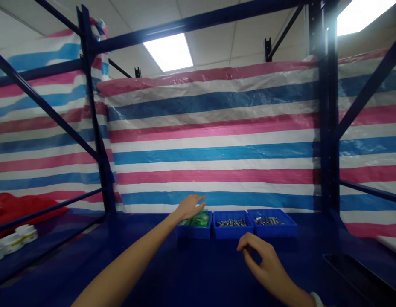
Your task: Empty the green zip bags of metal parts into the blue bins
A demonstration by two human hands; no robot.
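My left hand [190, 207] reaches over the left blue bin [194, 232], its fingers stretched out and apart. Beneath it, green glossy packets [199, 219] fill that bin, partly covered by the hand; whether the fingers touch them I cannot tell. My right hand [263, 260] hovers lower, in front of the middle blue bin [233, 232]. Its thumb and fingertips come together in a loop, and anything between the tips is too small to make out. Small metal parts [231, 222] lie in the middle bin. Longer grey metal pieces [268, 220] lie in the right blue bin [278, 230].
The three bins stand side by side at the back of a dark blue shelf [185, 273], before a striped plastic sheet [217, 153]. Blue uprights [329, 128] flank it. A dark flat tray-like object [361, 275] lies right; white tubs [25, 233] and red cloth [21, 209] lie left.
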